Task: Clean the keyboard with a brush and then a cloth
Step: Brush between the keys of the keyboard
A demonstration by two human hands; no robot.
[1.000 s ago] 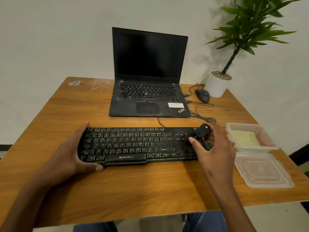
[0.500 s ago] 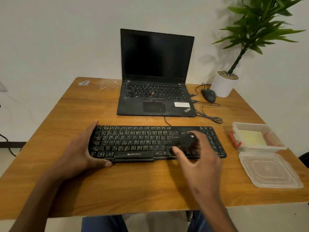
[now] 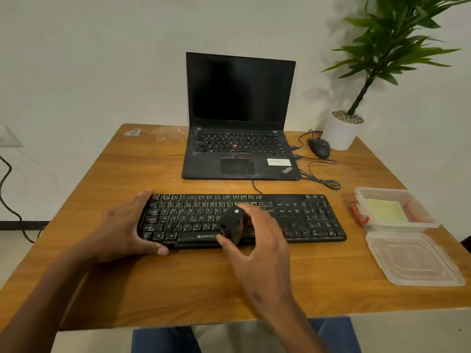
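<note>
A person is sitting at a wooden table [image 3: 122, 284], seen from their own head looking down. A black keyboard [image 3: 293, 217] is lying flat near the front of the table, its long side running left to right. The left hand [image 3: 125, 230] is gripping the keyboard's left end, fingers curling along the far corner and the thumb pressing on the front edge. The right hand [image 3: 257, 253] is pinching a small black brush [image 3: 231, 224] between thumb and fingers, holding it over the middle of the keyboard, just above the space bar; the bristles are hidden, so I cannot tell whether they are touching the keys. Behind the keyboard, an open laptop [image 3: 239, 118] with a dark screen is standing. To its right are lying a black mouse [image 3: 319, 147] and a potted plant [image 3: 342, 131]. At the table's right edge, a clear plastic box [image 3: 392, 208] is holding a pale yellow cloth [image 3: 384, 211], and its lid [image 3: 413, 258] is lying just in front of it.
</note>
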